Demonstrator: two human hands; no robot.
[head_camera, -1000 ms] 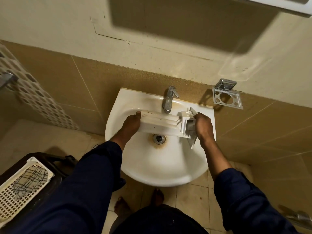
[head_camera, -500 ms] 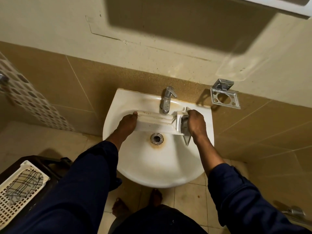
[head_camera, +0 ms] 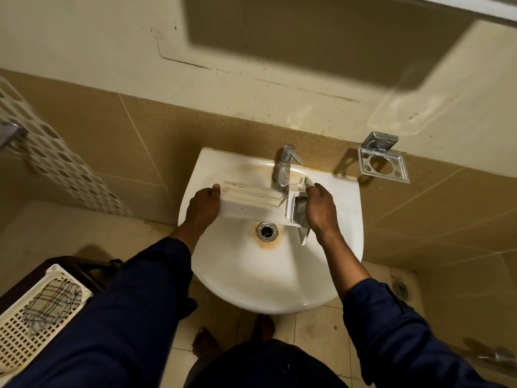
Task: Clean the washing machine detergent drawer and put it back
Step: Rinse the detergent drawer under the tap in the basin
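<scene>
Hands (head_camera: pixel 205 207) and drawer (head_camera: pixel 251 203) lower than before

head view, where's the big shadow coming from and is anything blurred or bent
Head view: warm dim light; a large dark shadow on the wall sits under a cabinet edge at top right. The mosaic tile strip at left is smeared, wall lines bow from the wide lens; sink and detergent drawer stay sharp.

The light is warm, yellowish and rather dim, probably from a lamp above. A large dark shadow lies on the wall (head_camera: pixel 321 43). The sink (head_camera: pixel 279 275) rim shows soft glare. The wide lens bends the edges, and the corners look slightly blurred.
</scene>
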